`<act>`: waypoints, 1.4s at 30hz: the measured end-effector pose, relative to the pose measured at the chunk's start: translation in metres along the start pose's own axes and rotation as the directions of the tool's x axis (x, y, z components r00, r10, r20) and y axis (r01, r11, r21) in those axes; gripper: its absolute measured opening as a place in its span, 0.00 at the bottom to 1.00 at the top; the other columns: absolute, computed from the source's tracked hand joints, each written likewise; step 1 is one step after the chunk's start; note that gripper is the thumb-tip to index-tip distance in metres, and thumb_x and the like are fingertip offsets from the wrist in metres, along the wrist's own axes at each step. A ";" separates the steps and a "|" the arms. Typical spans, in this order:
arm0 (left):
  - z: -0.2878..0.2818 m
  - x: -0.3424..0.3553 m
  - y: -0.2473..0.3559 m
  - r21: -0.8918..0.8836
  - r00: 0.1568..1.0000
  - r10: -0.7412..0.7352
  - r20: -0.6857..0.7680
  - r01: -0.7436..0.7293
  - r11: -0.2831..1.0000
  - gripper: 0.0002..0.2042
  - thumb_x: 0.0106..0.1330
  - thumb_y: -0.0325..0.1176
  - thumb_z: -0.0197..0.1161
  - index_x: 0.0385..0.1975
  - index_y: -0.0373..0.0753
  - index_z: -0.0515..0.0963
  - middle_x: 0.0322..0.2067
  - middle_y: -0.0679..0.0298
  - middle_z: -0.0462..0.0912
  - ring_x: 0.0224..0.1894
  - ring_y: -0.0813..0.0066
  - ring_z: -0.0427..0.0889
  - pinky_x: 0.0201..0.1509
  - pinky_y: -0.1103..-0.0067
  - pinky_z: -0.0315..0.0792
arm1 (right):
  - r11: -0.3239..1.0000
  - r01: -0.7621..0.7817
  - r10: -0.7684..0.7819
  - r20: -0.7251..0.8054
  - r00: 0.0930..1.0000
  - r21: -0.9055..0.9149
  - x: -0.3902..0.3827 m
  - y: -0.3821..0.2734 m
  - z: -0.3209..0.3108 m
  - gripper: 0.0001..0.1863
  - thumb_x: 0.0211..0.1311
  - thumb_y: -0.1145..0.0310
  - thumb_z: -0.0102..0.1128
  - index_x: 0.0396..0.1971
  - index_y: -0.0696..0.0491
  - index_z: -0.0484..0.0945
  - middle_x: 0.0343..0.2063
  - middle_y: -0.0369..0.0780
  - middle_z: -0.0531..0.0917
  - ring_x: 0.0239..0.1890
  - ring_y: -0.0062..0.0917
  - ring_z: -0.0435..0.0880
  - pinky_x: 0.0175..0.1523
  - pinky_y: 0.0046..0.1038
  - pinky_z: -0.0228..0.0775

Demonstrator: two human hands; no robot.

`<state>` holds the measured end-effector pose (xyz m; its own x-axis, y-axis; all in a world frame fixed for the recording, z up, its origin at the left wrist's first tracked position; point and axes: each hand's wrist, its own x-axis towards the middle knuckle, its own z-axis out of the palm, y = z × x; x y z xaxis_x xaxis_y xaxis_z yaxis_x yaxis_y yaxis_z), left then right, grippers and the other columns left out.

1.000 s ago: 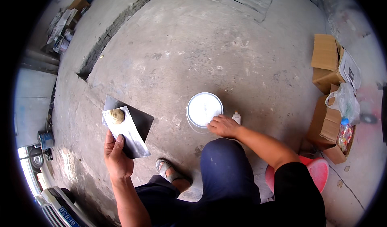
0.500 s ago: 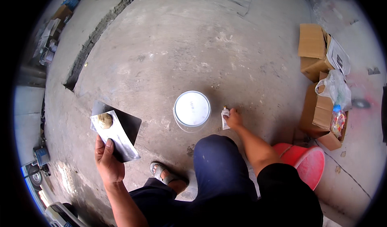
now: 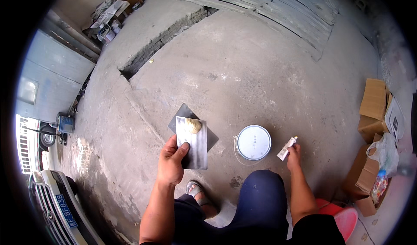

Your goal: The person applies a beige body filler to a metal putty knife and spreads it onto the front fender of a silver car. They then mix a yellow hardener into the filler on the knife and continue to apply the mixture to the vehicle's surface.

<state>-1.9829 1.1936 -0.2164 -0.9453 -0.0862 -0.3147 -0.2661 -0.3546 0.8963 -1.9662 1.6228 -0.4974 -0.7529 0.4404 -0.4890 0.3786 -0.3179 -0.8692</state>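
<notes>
My left hand point(image 3: 171, 162) is closed on two overlapping flat sheets, thumb on top. The upper one is a pale, smeared rectangular plate point(image 3: 192, 151) bearing a rounded beige lump of putty-like paste point(image 3: 193, 125). Beneath it a dark square sheet point(image 3: 183, 111) sticks out at an angle. In my right hand point(image 3: 294, 157) is a small white tube point(image 3: 286, 150) with a yellowish tip, tilted up and to the right. Between the hands, nearer the right one, a round can point(image 3: 254, 142) with a pale lid and wire handle stands on the floor.
Cardboard boxes point(image 3: 372, 101) and a plastic bag point(image 3: 385, 151) sit at the right, near a red bucket point(image 3: 345, 219). A trench point(image 3: 160, 45) cuts the concrete floor at the far left. A vehicle's front point(image 3: 54, 206) is at the lower left, with a blue pail point(image 3: 65, 124) beyond it.
The view has swung up and left. My left hand has brought the sheets rightward, toward the can. The tube, upright in the picture before, now leans right in my right hand.
</notes>
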 end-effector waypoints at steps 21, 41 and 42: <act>0.026 0.021 -0.021 0.253 0.983 0.173 0.061 -0.183 0.950 0.17 0.69 0.23 0.51 0.57 0.32 0.68 0.44 0.62 0.79 0.42 0.79 0.78 0.49 0.82 0.72 | 0.974 -0.020 -0.170 0.787 0.593 0.226 -0.172 -0.192 0.221 0.15 0.61 0.77 0.58 0.47 0.58 0.69 0.43 0.42 0.79 0.45 0.22 0.78 0.52 0.26 0.71; 0.028 0.021 -0.020 0.265 0.986 0.145 0.081 -0.162 0.951 0.18 0.68 0.24 0.52 0.57 0.31 0.68 0.40 0.61 0.81 0.39 0.81 0.78 0.44 0.83 0.72 | 0.970 -0.046 -0.176 0.819 0.546 0.239 -0.171 -0.182 0.232 0.13 0.70 0.69 0.49 0.52 0.53 0.69 0.37 0.39 0.77 0.35 0.21 0.76 0.42 0.24 0.71; 0.028 0.021 -0.020 0.269 0.985 0.149 0.084 -0.166 0.949 0.18 0.68 0.24 0.52 0.57 0.31 0.68 0.40 0.61 0.81 0.39 0.81 0.78 0.43 0.83 0.72 | 0.969 -0.031 -0.192 0.821 0.538 0.247 -0.171 -0.182 0.234 0.13 0.71 0.69 0.48 0.52 0.54 0.69 0.36 0.38 0.77 0.34 0.19 0.77 0.39 0.22 0.71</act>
<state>-2.0025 1.2247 -0.2327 -0.9868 -0.0600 -0.1503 -0.1459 -0.0720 0.9867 -2.0323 1.4089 -0.2390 -0.9197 -0.3910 -0.0370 0.2573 -0.5288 -0.8088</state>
